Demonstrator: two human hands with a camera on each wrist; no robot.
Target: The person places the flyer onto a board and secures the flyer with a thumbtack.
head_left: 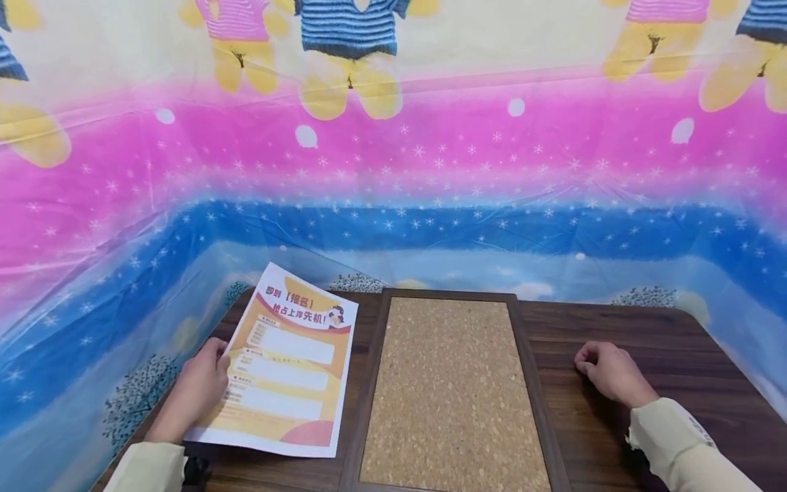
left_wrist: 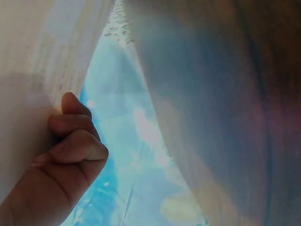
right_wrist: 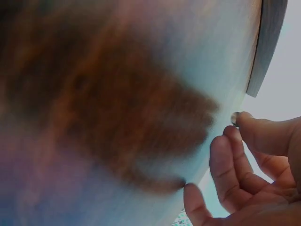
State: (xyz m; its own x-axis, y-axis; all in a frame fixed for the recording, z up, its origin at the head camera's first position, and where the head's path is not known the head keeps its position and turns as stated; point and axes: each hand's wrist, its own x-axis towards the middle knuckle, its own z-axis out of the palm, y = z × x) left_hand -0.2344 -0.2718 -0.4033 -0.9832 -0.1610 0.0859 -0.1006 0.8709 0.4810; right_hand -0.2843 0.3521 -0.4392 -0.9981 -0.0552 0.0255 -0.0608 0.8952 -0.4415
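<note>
In the head view my left hand [head_left: 203, 383] pinches the left edge of a printed paper flyer [head_left: 283, 427], yellow and orange with white boxes and a red-lettered heading. The sheet is tilted, with its top leaning left to right. In the left wrist view the fingers of the left hand [left_wrist: 70, 155] curl at the paper's edge. Right of the board, my right hand [head_left: 615, 376] is low over the table, fingers bent. A small shiny silvery piece [right_wrist: 235, 118] shows at its pinching fingertips in the right wrist view; its kind is too small to make out.
A cork board [head_left: 455, 396] in a dark brown frame lies on the dark wooden table [head_left: 572, 417], between the hands. A printed cloth [head_left: 443, 219] with bears and snowflakes hangs around the back and sides of the table.
</note>
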